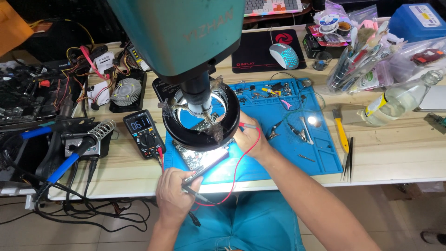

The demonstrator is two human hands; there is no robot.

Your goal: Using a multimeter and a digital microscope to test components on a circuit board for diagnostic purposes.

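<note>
The left hand (174, 195) grips a black probe (197, 179) at the edge of a circuit board (202, 158) lit under the microscope (195, 51). The right hand (251, 139) holds a red probe (247, 125) beside the ring light (186, 135). A multimeter (145, 132) lies left of the blue mat (316, 148).

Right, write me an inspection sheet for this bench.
Surface: wooden table with a blue work mat.
Job's things: circuit board lit under the microscope's ring light; multimeter switched on.
Clutter: tweezers, yellow-handled tool, clear bottle, bags of tools, cooler fan.
Grippers: left hand holds the black probe; right hand holds the red probe.
Cables: red lead loops off the mat; black cords hang at the left.
Surroundings: soldering iron, mouse, keyboard.
</note>
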